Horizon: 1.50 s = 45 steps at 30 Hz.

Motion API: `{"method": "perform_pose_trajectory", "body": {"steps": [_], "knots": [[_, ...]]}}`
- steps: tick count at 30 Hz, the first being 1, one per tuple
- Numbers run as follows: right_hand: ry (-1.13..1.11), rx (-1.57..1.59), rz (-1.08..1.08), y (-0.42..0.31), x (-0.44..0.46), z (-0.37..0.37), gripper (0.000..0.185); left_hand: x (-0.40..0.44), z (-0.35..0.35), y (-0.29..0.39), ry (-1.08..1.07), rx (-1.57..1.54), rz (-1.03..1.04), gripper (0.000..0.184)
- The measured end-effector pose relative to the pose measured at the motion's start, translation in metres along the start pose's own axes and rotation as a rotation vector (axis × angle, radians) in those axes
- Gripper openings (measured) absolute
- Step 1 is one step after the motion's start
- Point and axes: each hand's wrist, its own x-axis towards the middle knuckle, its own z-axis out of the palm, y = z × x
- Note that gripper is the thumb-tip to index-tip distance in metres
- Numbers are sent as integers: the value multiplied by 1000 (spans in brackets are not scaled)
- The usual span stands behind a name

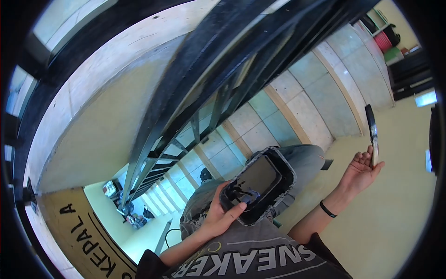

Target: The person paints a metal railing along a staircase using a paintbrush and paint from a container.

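Observation:
My left hand [222, 215] is wrapped round the near left side of a rectangular tub [287, 179], its thumb over the rim. Dark, shiny liquid that looks like black paint [262, 174] lies in the tub, and its rim is smeared. Out to the right, my right hand [362, 173] grips a paintbrush [373, 132] by its pale lower end. The brush points upward, its upper part coated black, and stands apart from the wall and the railing.
A dark metal railing [186, 88] runs diagonally along the tiled stairs [253, 116] where I sit. A cream wall [371, 223] rises at the right. Lettering marks a beam [76, 223] at lower left. Various items [134, 218] lie far below; a red object [383, 42] is at upper right.

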Motion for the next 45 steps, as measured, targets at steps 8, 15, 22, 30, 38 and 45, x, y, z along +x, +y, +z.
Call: {"method": "perform_pose_trajectory", "body": {"steps": [8,15,22,30,38,45], "knots": [[88,-19,-52,-7,-14,7,58,4,0,-6,70,-79,-130,60],[175,8,-69,-11,-21,-10,60,18,19,13,139,-172,-228,74],[267,-116,-71,25,-11,-8,60,45,16,21,239,-87,-242,71],[369,-54,463,285,-16,-16,52,77,32,17,350,77,-194,70],[401,-21,754,369,-38,-21,49,107,52,-16,533,165,-113,66],[424,292,743,358,-9,-37,59,123,77,-25,574,146,-77,67]]}}
